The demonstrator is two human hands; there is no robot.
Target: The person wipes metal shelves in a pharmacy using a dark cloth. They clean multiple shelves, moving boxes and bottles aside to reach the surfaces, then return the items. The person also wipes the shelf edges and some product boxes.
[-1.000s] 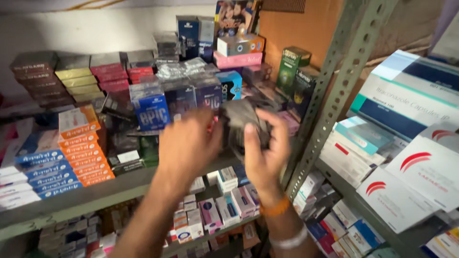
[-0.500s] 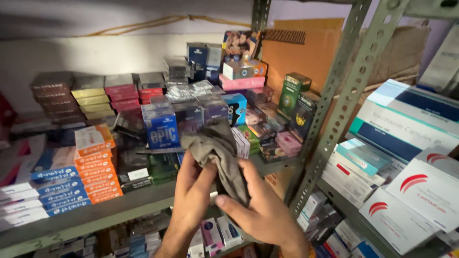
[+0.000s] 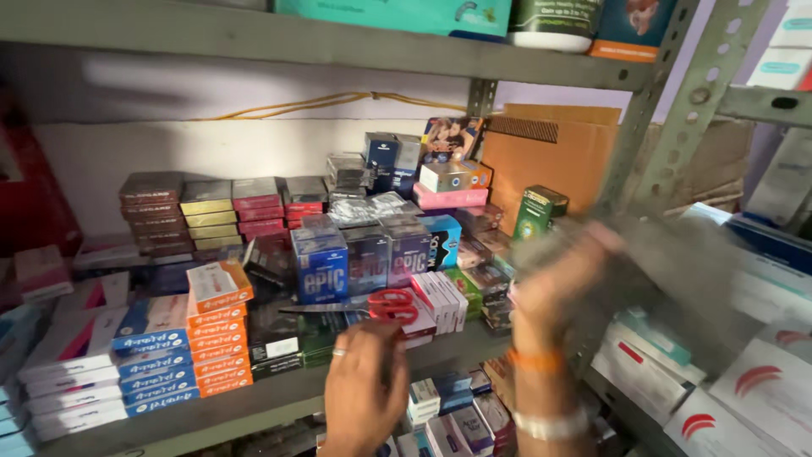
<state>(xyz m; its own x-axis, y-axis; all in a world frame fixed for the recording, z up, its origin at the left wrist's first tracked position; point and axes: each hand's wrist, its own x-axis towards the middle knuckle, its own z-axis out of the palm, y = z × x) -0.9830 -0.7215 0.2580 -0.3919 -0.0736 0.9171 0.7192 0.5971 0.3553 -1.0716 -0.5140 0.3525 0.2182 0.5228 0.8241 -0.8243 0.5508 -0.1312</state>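
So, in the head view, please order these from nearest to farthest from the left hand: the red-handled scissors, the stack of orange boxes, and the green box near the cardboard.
From the left hand:
1. Red-handled scissors, on the shelf just above the hand, almost touching it.
2. Stack of orange boxes, to the hand's left on the same shelf.
3. Green box, far up and right, beside the cardboard.

- My right hand (image 3: 562,283) holds a grey cloth (image 3: 677,279), blurred, spread out beside the shelf post.
- Red-handled scissors (image 3: 372,306) lie flat on the shelf, just above my left hand (image 3: 364,385).
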